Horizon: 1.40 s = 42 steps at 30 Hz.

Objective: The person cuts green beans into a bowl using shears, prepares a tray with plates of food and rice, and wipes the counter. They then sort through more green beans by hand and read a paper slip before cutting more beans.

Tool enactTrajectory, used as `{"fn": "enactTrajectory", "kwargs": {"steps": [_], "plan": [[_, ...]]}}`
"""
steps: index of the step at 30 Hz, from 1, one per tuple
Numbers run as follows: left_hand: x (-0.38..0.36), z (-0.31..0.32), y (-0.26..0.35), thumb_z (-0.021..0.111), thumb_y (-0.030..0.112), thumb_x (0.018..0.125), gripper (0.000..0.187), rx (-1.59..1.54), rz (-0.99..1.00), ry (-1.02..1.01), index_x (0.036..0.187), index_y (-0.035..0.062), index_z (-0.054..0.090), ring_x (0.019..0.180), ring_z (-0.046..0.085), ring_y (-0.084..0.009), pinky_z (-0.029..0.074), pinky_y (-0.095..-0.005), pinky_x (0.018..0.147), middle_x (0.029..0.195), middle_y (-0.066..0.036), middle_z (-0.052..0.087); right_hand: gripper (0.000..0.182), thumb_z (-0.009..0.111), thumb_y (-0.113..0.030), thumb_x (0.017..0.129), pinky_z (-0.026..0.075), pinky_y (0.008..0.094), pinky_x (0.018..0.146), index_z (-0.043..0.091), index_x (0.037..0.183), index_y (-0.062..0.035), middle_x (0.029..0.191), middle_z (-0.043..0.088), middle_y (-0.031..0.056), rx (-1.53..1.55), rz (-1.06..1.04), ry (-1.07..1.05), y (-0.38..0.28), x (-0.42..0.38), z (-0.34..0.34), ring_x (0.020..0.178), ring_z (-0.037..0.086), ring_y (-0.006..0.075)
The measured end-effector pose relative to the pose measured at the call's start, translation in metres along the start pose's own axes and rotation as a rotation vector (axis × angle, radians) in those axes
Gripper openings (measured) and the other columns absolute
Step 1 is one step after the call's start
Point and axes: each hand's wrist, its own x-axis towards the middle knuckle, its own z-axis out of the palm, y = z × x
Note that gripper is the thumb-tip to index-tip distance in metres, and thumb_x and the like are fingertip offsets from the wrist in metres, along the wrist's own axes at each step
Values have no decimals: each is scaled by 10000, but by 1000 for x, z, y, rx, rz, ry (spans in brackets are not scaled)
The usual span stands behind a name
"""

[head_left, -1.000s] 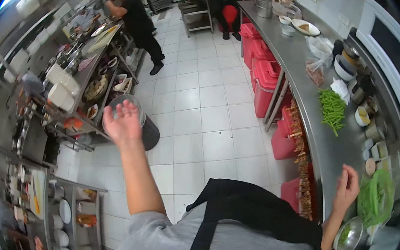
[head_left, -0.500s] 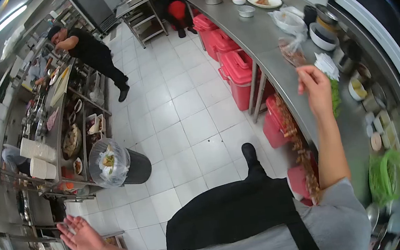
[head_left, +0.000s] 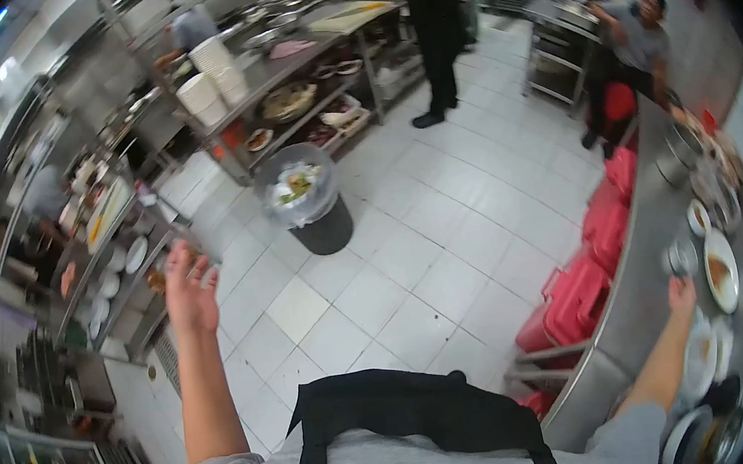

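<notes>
My left hand (head_left: pixel 190 291) is raised in the air over the floor, its fingers apart and slightly curled, with nothing in it. On the other side, my right hand (head_left: pixel 682 294) reaches over the steel counter (head_left: pixel 619 355). Its fingers are closed at the near rim of a small clear or metal bowl (head_left: pixel 681 258); motion blurs the exact grip. Right beside that bowl lies an oval white plate (head_left: pixel 721 270) with brown food on it. A small white bowl (head_left: pixel 698 218) stands just beyond.
Red lidded bins (head_left: pixel 572 301) line the counter's front. A grey bin (head_left: pixel 325 223) with a plastic liner and food scraps stands on the tiled floor (head_left: pixel 395 275). One person (head_left: pixel 436 32) stands by the shelved worktable (head_left: pixel 279 64); another (head_left: pixel 642 36) is at the far right.
My view has swung left, and I am farther along the counter. My right hand has gone from above the counter to the small bowl. My left hand has risen.
</notes>
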Motion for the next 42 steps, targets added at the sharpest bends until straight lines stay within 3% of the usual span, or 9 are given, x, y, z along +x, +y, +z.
{"fn": "enactTrajectory", "kwargs": {"steps": [5, 9, 13, 20, 22, 24, 31, 36, 42], "plan": [[-10, -136, -69, 628, 362, 766, 390, 500, -215, 375, 1068, 167, 475, 1028, 365, -201, 347, -424, 829, 1143, 27, 429, 639, 580, -349, 827, 465, 377, 839, 304, 1291, -8, 1177, 355, 177, -173, 14, 196, -6, 34, 31, 1039, 467, 296], [-97, -335, -122, 622, 356, 748, 469, 1134, -683, 675, 1148, 128, 533, 930, 533, -272, 470, -441, 688, 1126, -113, 532, 634, 572, -355, 819, 443, 381, 842, 307, 1301, -40, 1178, 361, 172, -254, 9, 290, 6, 54, 40, 1050, 446, 300], [-180, -432, -115, 572, 431, 772, 510, 1853, -1110, 273, 1148, 87, 568, 1108, 499, -319, 338, -437, 967, 1232, -155, 503, 576, 535, -310, 831, 437, 399, 842, 320, 1287, -30, 1170, 370, 170, -343, -5, 315, 7, 53, 46, 1007, 446, 283], [-97, -343, -124, 675, 355, 699, 392, 1386, -553, 429, 985, 94, 621, 1043, 471, -331, 373, -423, 917, 1087, -211, 527, 468, 475, -273, 851, 486, 364, 789, 388, 1221, 1, 1148, 415, 164, -369, -62, 232, 21, -15, 73, 949, 482, 267], [-66, -346, -155, 683, 230, 703, 340, 1347, -329, 196, 991, 71, 599, 652, 551, -194, 470, -337, 513, 730, -79, 545, 483, 490, -253, 843, 494, 372, 779, 385, 1204, 49, 1117, 425, 173, -293, -36, 105, 33, -46, 83, 951, 472, 276], [-59, -312, -146, 689, 285, 720, 405, 1264, -342, -17, 1060, 97, 576, 983, 513, -283, 456, -365, 812, 1098, -190, 511, 426, 478, -269, 853, 499, 354, 769, 436, 1153, 32, 1097, 469, 160, -291, -54, 92, 51, -91, 109, 927, 503, 258], [-136, -470, -194, 667, 299, 739, 432, 946, -504, -193, 1100, 89, 556, 917, 574, -233, 449, -339, 811, 1049, -114, 580, 342, 494, -249, 848, 512, 324, 726, 503, 1057, 22, 981, 528, 139, -405, -134, -178, 230, -249, 187, 836, 542, 246], [-278, -663, -196, 643, 394, 708, 519, 1415, -1231, 55, 1085, 45, 574, 972, 576, -313, 471, -357, 799, 1043, -183, 603, 340, 490, -227, 850, 506, 333, 750, 489, 1071, 31, 1007, 517, 141, -740, 64, -408, 456, -422, 296, 866, 534, 245], [-351, -702, -73, 653, 337, 706, 432, 857, -822, 1161, 1019, 51, 572, 879, 598, -292, 474, -366, 771, 893, -164, 632, 339, 484, -202, 852, 500, 343, 780, 472, 1087, 42, 1037, 503, 143, -1016, 277, -716, 680, -609, 389, 901, 524, 243]]}}
